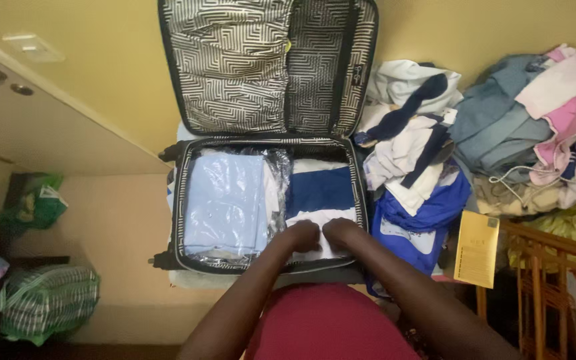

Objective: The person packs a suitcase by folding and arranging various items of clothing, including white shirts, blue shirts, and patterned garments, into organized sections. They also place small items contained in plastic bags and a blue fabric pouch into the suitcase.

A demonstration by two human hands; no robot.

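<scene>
While both my fists, left hand (301,236) and right hand (339,232), press closed, side by side, on the white folded garment (318,220), its long axis runs crosswise beneath them in the suitcase (179,200).

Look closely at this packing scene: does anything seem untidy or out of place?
Yes. Right of the open suitcase, loose clothes lie in a crumpled heap, unlike the folded items inside. Both hands, left hand and right hand, press on white and navy folded clothing.

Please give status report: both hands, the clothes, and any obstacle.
Left hand and right hand pressing the white and navy folded garment in the open suitcase. Bagged light-blue clothes beside it. Nothing blocking the hands.
</scene>
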